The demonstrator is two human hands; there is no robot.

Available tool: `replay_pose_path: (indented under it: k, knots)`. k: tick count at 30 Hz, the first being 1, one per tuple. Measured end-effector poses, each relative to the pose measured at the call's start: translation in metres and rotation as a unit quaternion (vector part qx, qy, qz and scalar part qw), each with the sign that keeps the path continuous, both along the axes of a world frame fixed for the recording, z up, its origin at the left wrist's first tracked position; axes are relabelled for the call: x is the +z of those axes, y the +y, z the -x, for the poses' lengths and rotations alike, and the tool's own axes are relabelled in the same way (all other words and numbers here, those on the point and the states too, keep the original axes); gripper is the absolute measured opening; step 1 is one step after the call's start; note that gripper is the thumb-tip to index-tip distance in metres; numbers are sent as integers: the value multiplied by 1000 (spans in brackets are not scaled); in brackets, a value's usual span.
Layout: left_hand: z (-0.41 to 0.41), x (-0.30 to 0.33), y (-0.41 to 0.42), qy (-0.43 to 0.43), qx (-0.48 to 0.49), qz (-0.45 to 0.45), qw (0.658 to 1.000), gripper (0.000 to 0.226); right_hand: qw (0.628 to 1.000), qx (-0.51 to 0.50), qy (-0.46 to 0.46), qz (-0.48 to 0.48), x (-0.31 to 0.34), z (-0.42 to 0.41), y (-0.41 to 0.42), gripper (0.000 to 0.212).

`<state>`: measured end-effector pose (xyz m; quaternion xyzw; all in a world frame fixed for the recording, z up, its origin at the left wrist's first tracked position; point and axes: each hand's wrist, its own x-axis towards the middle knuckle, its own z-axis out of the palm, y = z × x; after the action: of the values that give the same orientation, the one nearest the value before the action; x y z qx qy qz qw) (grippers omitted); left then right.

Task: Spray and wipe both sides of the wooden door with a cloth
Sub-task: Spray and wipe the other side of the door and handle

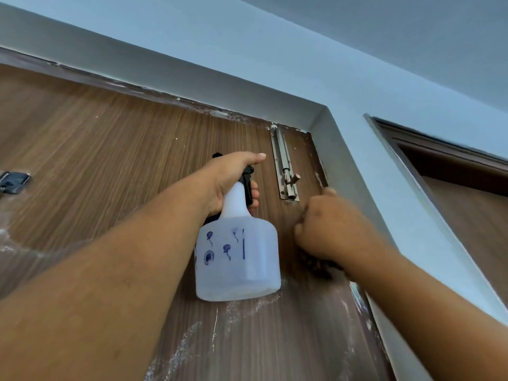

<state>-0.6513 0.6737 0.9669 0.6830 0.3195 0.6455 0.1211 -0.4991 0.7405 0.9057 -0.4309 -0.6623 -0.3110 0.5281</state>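
Two hands work high on the wooden door point(110, 138), near its top right corner. At far left a dark fitting point(13, 182) sits on the wood. The left hand point(233, 182) grips the neck of the spray bottle point(236, 259), fingers around the black trigger, nozzle aimed at the panel, likely to wet it. Right of it is a metal bolt latch point(284, 166). The right hand point(327, 229) is curled over a dark cloth point(319, 266), pressing it against the door's edge to wipe.
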Motion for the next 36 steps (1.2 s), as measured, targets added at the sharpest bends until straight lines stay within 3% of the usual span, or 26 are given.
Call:
replay_pose_path:
  k: [4,6,13,18,23,25,27,29,31,33,34,36]
  knots:
    - [1,3,1,5,2,12,1000,42,986,67,45,-147,40,-18,14,43]
    - [1,2,1,3,9,18,1000,38,974,102,21,-199,56,-14,19,42]
    - [1,3,0,-3,22,25,999,36,939,254,-29,-229,72,-26,45,44]
    - [0,2,0,3,35,16,999,32,921,249,-50,-294,75,-29,63,31]
    - [0,0,0,6,47,12,999,31,911,326,56,-247,95,-20,62,32]
    - [0,2,1,6,43,15,999,30,917,325,54,-225,105,-21,63,35]
    - [1,1,1,6,35,18,999,30,915,376,39,-138,112,-31,60,42]
    - [0,1,2,10,39,14,999,31,873,486,18,-32,120,-55,45,49]
    - [0,1,3,12,51,5,999,32,854,517,37,-53,134,-70,28,44]
    - [1,0,3,16,54,-4,998,31,884,431,82,-158,160,-62,16,33]
    - [1,0,4,17,53,-7,998,31,920,336,70,-187,171,-48,14,33]
    - [1,0,4,22,52,-4,998,31,976,177,-6,-131,178,-7,21,41]
